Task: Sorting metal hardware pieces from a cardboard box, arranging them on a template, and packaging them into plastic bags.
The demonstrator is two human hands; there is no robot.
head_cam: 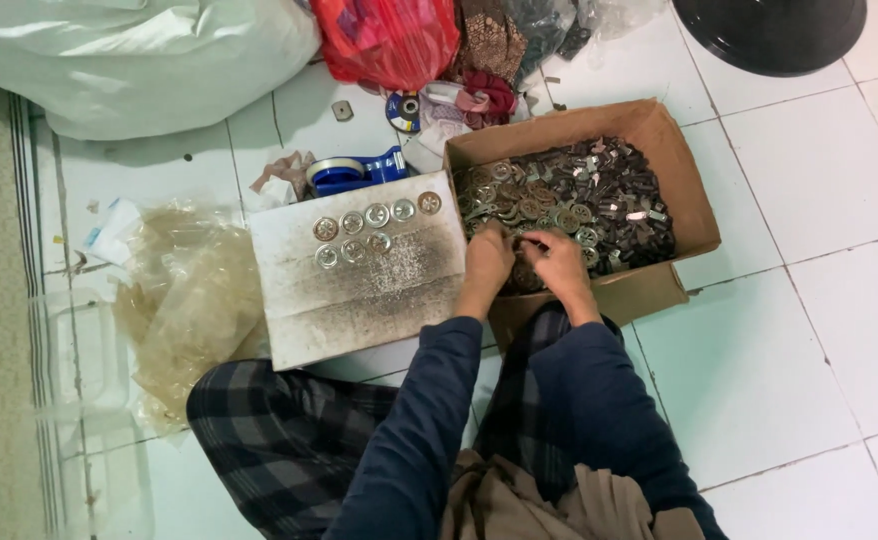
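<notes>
White floor tiles (759, 350) hold a cardboard box (679, 200) of metal discs (559, 205). At six o'clock in it, left hand (486, 262) and right hand (559, 262) pinch one disc; best lift slowly, one only.

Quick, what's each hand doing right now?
Left hand: fingers curled in the cardboard box of metal parts; grip cannot be told.
Right hand: the same.

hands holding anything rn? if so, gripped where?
Cannot tell. Left hand and right hand are both down in the metal parts in the cardboard box, fingers curled; too small to see a grip.
</notes>
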